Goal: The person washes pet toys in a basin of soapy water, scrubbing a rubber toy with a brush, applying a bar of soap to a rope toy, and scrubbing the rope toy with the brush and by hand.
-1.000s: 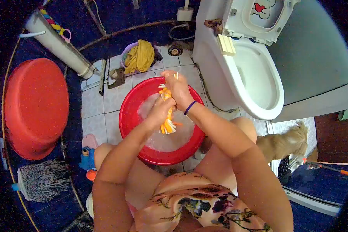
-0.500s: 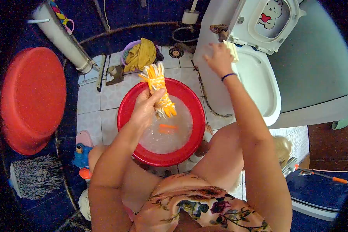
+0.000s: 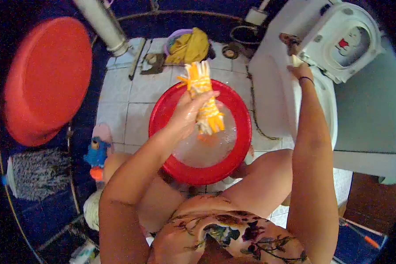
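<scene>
My left hand (image 3: 188, 115) is closed around a yellow-and-white bundle of yarn strands (image 3: 204, 100), bound across its middle with loose ends at top and bottom. It holds the bundle above a red basin (image 3: 243, 127) of cloudy, sudsy water (image 3: 198, 152). Something orange (image 3: 208, 139) shows in the water below the bundle. At the toilet's (image 3: 268, 75) rear rim, my right hand (image 3: 302, 71) is closed on a pale yellow soap bar (image 3: 297, 60), mostly covered by the fingers.
A purple basin (image 3: 177, 34) with a mustard cloth (image 3: 193, 46) stands behind the red basin. A large red tub (image 3: 53, 79) leans at the left, above a grey mop head (image 3: 39, 174). Blue slippers (image 3: 96, 152) lie left. The toilet lid (image 3: 348, 44) is raised.
My right hand has gone from reaching beside the pale soap bar to closing on it. The left hand still holds the yarn bundle over the basin. The whole view has shifted.
</scene>
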Motion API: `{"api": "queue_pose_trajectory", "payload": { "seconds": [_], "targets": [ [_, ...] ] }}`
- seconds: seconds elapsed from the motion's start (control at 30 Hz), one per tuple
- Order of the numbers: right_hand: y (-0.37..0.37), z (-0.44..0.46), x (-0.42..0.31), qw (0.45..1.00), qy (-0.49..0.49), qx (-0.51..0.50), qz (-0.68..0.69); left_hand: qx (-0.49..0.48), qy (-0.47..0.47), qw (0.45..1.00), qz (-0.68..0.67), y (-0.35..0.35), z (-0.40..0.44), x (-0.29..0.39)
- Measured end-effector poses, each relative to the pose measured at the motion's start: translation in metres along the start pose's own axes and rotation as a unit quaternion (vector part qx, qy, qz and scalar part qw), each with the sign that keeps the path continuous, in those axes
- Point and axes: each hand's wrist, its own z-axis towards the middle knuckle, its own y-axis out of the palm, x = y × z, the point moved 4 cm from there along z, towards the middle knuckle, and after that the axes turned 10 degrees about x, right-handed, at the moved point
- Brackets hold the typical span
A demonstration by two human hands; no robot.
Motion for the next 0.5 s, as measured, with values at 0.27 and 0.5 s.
{"api": "queue_pose_trajectory", "payload": {
  "seconds": [0.27, 0.5],
  "targets": [
    [0.0, 0.0, 0.007, 0.999, -0.03, 0.015, -0.022, 0.01, 0.051, 0.998, 0.036, -0.002, -0.004, 0.017],
    [-0.04, -0.048, -0.012, 0.903, 0.053, -0.037, 0.425, -0.042, -0.031, 0.993, -0.107, 0.002, 0.001, 0.017]
  ]
}}
